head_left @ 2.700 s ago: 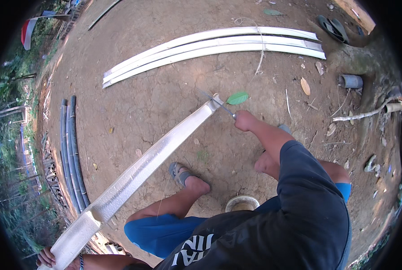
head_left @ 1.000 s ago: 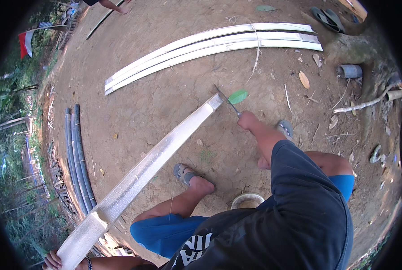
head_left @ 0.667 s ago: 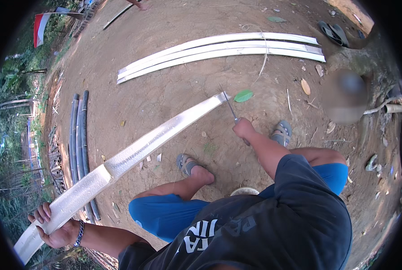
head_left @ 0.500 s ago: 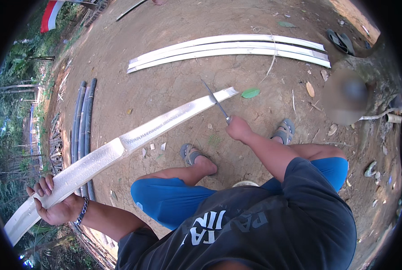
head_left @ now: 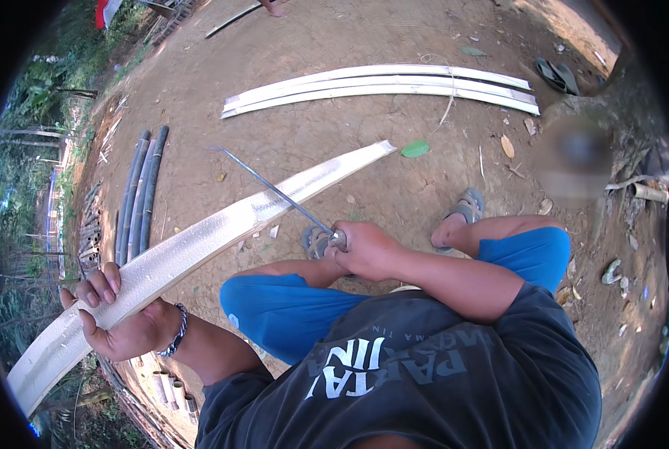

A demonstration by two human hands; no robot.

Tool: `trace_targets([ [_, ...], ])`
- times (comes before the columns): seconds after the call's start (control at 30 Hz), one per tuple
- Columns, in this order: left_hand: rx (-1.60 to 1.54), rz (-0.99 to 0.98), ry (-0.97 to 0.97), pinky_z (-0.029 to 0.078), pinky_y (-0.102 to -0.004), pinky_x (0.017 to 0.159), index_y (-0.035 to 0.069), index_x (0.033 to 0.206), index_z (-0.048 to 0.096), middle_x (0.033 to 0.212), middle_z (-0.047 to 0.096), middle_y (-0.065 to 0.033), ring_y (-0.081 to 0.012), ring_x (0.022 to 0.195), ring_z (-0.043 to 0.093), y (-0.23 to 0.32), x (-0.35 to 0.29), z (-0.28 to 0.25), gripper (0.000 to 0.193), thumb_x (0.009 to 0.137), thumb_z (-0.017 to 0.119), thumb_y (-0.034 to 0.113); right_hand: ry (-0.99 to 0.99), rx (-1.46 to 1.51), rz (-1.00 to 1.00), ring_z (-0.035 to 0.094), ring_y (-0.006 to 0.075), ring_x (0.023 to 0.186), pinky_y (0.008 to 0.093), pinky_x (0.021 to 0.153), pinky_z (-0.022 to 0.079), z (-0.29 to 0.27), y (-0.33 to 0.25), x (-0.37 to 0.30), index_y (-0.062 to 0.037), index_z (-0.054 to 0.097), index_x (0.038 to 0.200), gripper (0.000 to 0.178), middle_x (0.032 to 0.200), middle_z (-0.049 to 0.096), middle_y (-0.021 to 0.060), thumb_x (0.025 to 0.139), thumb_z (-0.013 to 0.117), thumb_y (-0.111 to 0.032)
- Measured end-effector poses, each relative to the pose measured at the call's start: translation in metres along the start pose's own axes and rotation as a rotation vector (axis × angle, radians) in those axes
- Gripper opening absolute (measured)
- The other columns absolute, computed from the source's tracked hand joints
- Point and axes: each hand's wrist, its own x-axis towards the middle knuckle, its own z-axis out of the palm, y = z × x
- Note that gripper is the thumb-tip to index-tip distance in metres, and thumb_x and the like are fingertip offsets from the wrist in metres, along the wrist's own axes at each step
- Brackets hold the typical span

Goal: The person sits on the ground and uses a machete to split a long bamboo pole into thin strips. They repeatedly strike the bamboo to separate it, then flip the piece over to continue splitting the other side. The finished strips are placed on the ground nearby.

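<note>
A long split bamboo slat (head_left: 200,230) slants from the lower left up to the middle, its pale inner side facing up. My left hand (head_left: 129,325) is closed around its near left part, fingers over one edge and thumb on the inner face. My right hand (head_left: 368,251) is wrapped around the handle of a long, thin-bladed knife (head_left: 275,190) in front of my knees. The blade crosses over the slat near its node, tip pointing far left. Whether the blade touches the bamboo I cannot tell.
Beyond the slat lies a tied bundle of split bamboo (head_left: 379,81). Dark bamboo poles (head_left: 141,198) lie at left, short bamboo pieces (head_left: 171,391) at lower left. Slippers (head_left: 557,76) sit at far right near a tree base. Another person's foot (head_left: 273,9) shows at the top.
My right hand has drawn the knife left and toward me, from near the slat's far end to around its node. My left hand and the slat have shifted slightly rightward.
</note>
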Motion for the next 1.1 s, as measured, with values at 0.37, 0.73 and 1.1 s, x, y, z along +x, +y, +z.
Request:
trace_targets([
  [0.37, 0.060, 0.065, 0.097, 0.040, -0.0307, 0.060, -0.001, 0.122, 0.038, 0.075, 0.043, -0.0028, -0.0120, 0.063, 0.043, -0.025, -0.032, 0.007, 0.039, 0.086, 0.045, 0.012, 0.077, -0.108, -0.053, 0.065, 0.0397, 0.087, 0.0439, 0.076, 0.050, -0.003, 0.007, 0.012, 0.0000, 0.061, 0.102, 0.031, 0.091, 0.066, 0.0233, 0.077, 0.063, -0.018],
  [0.73, 0.056, 0.075, 0.003, 0.038, -0.0317, 0.063, -0.002, 0.111, 0.044, 0.074, 0.044, -0.0036, -0.0130, 0.064, 0.044, -0.019, -0.040, 0.016, 0.033, 0.082, 0.049, 0.012, -0.005, -0.212, 0.122, 0.064, 0.0410, 0.090, 0.0459, 0.078, 0.050, -0.024, 0.043, 0.029, 0.0013, 0.062, 0.099, 0.027, 0.091, 0.066, 0.0248, 0.077, 0.059, -0.014],
  [1.1, 0.066, 0.070, 0.007, 0.036, -0.0330, 0.064, -0.001, 0.111, 0.041, 0.076, 0.042, -0.0043, -0.0136, 0.066, 0.041, -0.018, -0.039, 0.005, 0.034, 0.081, 0.052, 0.013, 0.051, -0.171, -0.036, 0.064, 0.0423, 0.080, 0.0454, 0.070, 0.050, -0.006, 0.011, 0.005, -0.0013, 0.060, 0.100, 0.027, 0.082, 0.065, 0.0236, 0.079, 0.063, -0.017],
])
